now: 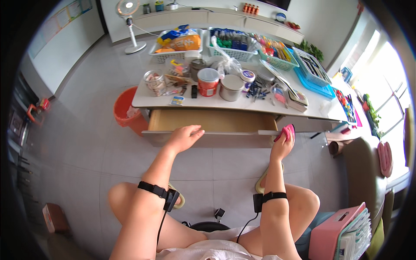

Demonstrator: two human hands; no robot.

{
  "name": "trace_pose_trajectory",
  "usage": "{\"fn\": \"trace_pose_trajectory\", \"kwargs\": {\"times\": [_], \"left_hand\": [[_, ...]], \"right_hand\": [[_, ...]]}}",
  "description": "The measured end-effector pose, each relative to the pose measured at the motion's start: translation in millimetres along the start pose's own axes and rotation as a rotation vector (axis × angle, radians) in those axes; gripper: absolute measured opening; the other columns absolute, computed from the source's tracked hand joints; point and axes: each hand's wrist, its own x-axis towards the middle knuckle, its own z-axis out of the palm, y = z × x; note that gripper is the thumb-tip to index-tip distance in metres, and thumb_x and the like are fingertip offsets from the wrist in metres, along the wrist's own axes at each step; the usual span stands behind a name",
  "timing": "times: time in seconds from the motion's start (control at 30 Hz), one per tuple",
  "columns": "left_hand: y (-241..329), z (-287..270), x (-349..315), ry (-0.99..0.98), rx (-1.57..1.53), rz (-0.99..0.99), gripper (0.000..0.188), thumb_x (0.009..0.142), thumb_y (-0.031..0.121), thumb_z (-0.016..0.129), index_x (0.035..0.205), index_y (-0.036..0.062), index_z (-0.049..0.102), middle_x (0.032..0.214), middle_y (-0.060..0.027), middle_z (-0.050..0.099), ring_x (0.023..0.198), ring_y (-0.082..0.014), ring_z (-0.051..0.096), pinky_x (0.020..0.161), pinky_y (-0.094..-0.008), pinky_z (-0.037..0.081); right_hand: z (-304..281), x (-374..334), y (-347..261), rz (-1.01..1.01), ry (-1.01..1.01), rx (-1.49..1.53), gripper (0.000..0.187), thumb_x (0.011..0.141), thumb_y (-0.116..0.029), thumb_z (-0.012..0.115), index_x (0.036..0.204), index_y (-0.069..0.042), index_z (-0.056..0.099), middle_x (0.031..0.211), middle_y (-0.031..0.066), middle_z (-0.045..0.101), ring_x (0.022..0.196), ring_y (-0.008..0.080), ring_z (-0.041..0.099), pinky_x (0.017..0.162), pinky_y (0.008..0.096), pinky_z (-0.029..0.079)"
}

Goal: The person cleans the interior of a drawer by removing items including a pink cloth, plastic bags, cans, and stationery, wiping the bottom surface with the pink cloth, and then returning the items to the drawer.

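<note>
A: Biggest 1st?
B: Desk (pixel 197 103), white. Drawer (pixel 234 121) pulled out under its front edge, wood bottom showing; prob. out so both sides are reachable.
A: Baskets (pixel 238 55)?
B: At desk's rear, full; prob. grouped to keep small stuff sorted. Orange bin (pixel 141 125) by L end, likely for easy reach. Grey tin (pixel 232 89) etc. nearer front.
A: Grips?
B: L grip (pixel 185 138) over drawer front, fingers loosely extended, nothing seen in it; contact, can't tell. R grip (pixel 283 145) at drawer's R front corner, fingers closed on pink cloth (pixel 287 131).
A: Why bunched?
B: Prob. so it doesn't slip.
</note>
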Motion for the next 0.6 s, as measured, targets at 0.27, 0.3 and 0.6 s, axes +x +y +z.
{"fn": "trace_pose_trajectory", "kwargs": {"times": [0.27, 0.3, 0.6], "left_hand": [[11.7, -2.4, -20.5, -0.037, -0.005, -0.034, 0.058, 0.09, 0.042, 0.051, 0.13, 0.0009, 0.042, 0.117, -0.0179, 0.058, 0.113, -0.0274, 0.054, 0.094, -0.0324, 0.041], [13.8, -5.0, -22.1, -0.066, -0.026, -0.062, 0.06, 0.091, 0.041, 0.05, 0.134, 0.0014, 0.036, 0.123, -0.0193, 0.054, 0.118, -0.0279, 0.05, 0.097, -0.0328, 0.038], [-13.5, -131.1, -56.5, 0.268, -0.154, -0.214, 0.047, 0.083, 0.032, 0.062, 0.113, -0.0032, 0.055, 0.107, -0.0204, 0.061, 0.101, -0.0269, 0.06, 0.086, -0.0337, 0.047]], "right_hand": [[72.6, -107.2, -47.0, -0.491, -0.611, -0.868, 0.011, 0.078, -0.017, 0.057, 0.083, -0.007, 0.059, 0.081, 0.0147, 0.063, 0.083, 0.0292, 0.059, 0.089, 0.0413, 0.041], [80.6, -126.2, -49.5, -0.629, -0.573, -0.802, 0.011, 0.077, -0.017, 0.058, 0.081, -0.007, 0.059, 0.078, 0.0146, 0.063, 0.08, 0.0295, 0.06, 0.082, 0.0411, 0.043], [160.0, -275.6, -105.2, -0.691, -0.917, -0.372, 0.014, 0.08, -0.019, 0.055, 0.088, -0.009, 0.06, 0.071, 0.0133, 0.062, 0.071, 0.0303, 0.061, 0.071, 0.0423, 0.047]]}}
